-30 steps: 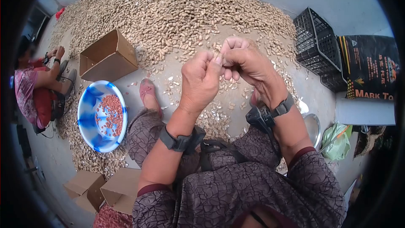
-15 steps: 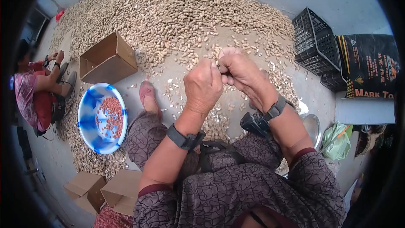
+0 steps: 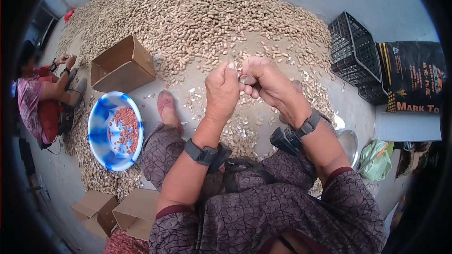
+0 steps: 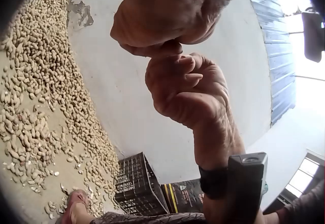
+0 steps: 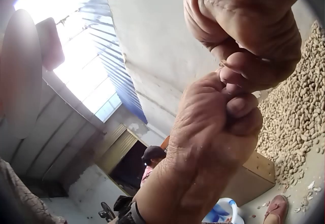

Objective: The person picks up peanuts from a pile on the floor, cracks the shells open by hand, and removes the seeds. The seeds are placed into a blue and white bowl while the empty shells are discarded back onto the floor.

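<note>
Both hands meet fingertip to fingertip above the floor in the head view. My left hand (image 3: 221, 93) has its fingers curled and its thumb up against a peanut (image 3: 243, 78). From the other side my right hand (image 3: 275, 87) pinches the same peanut, whose pale shell shows beside a small reddish spot. In the left wrist view, the left hand (image 4: 165, 11) is above the curled right hand (image 4: 188, 94). The right wrist view has the right hand (image 5: 249, 26) over the left hand (image 5: 203, 143), the fingers largely hiding what they hold.
Unshelled peanuts (image 3: 188, 23) are heaped along the wall. At left are a cardboard box (image 3: 122, 68), a blue-and-white basin (image 3: 96, 134) with reddish kernels, and a seated person (image 3: 40, 94). Black crates (image 3: 355, 49) and a printed sack (image 3: 414, 75) stand at right.
Both hands are slightly lower than a second ago. The fingertips have parted a little, so the pale shell and a reddish spot now show between them.
</note>
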Demonstrator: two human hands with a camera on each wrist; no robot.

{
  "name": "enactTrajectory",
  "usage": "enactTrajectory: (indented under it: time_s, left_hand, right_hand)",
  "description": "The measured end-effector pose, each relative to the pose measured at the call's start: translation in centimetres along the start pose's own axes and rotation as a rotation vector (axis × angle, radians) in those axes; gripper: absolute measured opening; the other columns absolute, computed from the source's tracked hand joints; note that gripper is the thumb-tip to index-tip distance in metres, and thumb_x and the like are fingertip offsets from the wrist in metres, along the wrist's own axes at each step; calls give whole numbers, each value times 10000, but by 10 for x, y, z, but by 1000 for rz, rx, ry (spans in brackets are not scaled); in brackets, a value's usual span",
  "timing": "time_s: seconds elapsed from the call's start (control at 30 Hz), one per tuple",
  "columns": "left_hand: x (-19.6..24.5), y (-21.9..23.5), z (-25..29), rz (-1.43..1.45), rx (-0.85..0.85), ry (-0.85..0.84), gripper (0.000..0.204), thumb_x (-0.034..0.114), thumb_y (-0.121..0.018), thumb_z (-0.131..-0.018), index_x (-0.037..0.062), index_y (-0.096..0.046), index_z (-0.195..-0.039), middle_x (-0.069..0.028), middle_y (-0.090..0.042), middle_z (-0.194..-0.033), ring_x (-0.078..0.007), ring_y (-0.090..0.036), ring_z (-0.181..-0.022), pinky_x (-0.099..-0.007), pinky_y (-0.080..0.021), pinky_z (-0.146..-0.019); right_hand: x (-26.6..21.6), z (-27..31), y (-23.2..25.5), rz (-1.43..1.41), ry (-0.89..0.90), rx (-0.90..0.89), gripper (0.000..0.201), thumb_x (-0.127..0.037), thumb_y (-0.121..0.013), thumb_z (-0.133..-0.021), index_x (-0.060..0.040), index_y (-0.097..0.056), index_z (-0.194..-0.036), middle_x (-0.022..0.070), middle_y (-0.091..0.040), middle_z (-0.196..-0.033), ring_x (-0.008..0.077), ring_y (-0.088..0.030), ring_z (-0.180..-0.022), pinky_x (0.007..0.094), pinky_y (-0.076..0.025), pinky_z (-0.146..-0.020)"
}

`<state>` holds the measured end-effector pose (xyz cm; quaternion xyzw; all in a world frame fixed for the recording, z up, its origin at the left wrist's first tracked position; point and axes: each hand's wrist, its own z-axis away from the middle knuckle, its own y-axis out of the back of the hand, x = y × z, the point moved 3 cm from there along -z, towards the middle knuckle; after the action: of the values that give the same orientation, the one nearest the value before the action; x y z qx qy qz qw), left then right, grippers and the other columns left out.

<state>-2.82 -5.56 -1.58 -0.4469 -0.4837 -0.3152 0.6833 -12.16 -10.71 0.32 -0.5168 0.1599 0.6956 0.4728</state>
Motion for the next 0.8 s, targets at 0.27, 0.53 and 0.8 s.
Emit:
enactTrajectory:
  time_s: [0.27,0.53,0.8]
  left_hand:
    - [-5,13,-3,287,-40,138,262,239,-426,-892,42,-487,-730,17,-426,-520,-48,-359,-386,-177,-273,-341]
    - [12,10,2,196,-158,96,241,247,-448,-890,49,-494,-759,14,-435,-555,-40,-378,-424,-154,-246,-338]
    - [12,13,3,299,-161,62,216,173,-414,-888,20,-495,-758,0,-458,-575,-43,-376,-433,-178,-296,-380]
  right_hand:
    - [-9,3,-9,306,194,-32,92,-106,-533,-753,-30,-497,-714,25,-526,-564,42,-472,-435,153,-353,-354]
    - [-16,2,-8,287,238,-5,104,-138,-541,-743,-52,-502,-700,5,-509,-550,30,-442,-425,159,-333,-353]
    - [-20,11,-22,325,305,30,107,-112,-509,-753,-12,-504,-793,12,-510,-569,40,-454,-444,161,-349,-371]
